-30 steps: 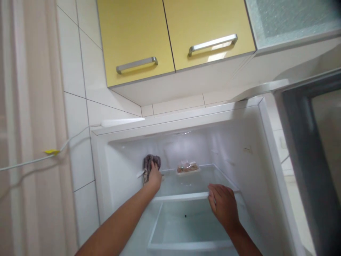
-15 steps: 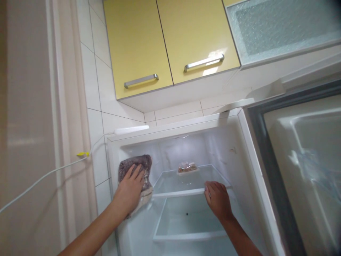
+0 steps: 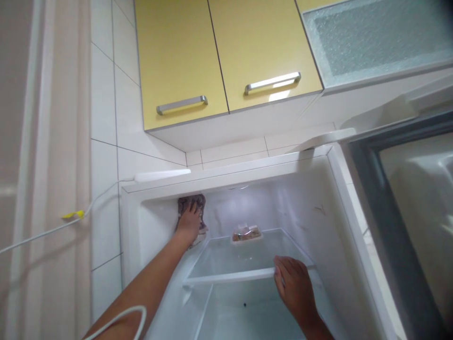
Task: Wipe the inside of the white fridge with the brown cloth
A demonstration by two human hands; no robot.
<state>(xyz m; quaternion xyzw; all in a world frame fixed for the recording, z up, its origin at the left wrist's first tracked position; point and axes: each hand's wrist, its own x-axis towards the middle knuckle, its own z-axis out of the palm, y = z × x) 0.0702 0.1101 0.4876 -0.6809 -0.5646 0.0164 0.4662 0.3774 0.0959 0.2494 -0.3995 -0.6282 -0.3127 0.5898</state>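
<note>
My left hand [image 3: 190, 221] lies with its fingers apart on a dark, patterned cloth [image 3: 204, 204], pressing it against the left inner wall of the open fridge [image 3: 148, 226], deep toward the back. My right hand [image 3: 294, 283] is at the front edge of the upper glass shelf [image 3: 230, 277], its fingers bent over the rim. On that shelf, toward the back, sits a small wrapped food tray [image 3: 247, 234].
Yellow cupboards [image 3: 180, 56] hang above the fridge. The open fridge door [image 3: 410, 236] stands at the right. A white cable [image 3: 38, 234] with a yellow tag crosses the left side, and a loop of it passes over my left forearm.
My left hand and the cloth have moved deeper into the fridge, toward the back of the left wall. My right hand stays at the shelf edge. The view has shifted slightly.
</note>
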